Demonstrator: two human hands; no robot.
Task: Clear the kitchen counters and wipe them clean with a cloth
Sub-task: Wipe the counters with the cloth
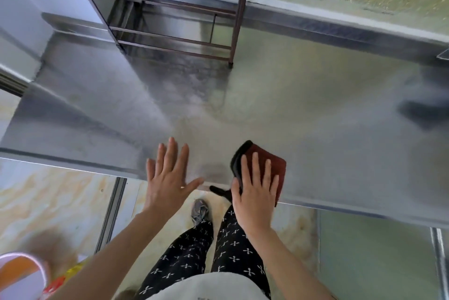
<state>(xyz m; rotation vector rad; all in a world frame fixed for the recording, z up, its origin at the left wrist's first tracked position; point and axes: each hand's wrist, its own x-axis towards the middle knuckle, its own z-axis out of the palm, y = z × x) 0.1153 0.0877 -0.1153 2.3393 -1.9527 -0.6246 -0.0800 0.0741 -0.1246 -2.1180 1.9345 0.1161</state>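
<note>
The right hand [255, 193] lies flat with straight, spread fingers on a folded dark red cloth [267, 162], pressing it onto the steel counter [315, 129] at its near edge. The left hand [167, 178] is beside it, well apart from the cloth, fingers straight and splayed over the counter edge, grasping nothing; whether it touches the steel is unclear. A metal rack [175, 40] stands at the back of the counter.

Left hand [167, 178], right hand [255, 193]: splayed, seemingly flat.
</note>
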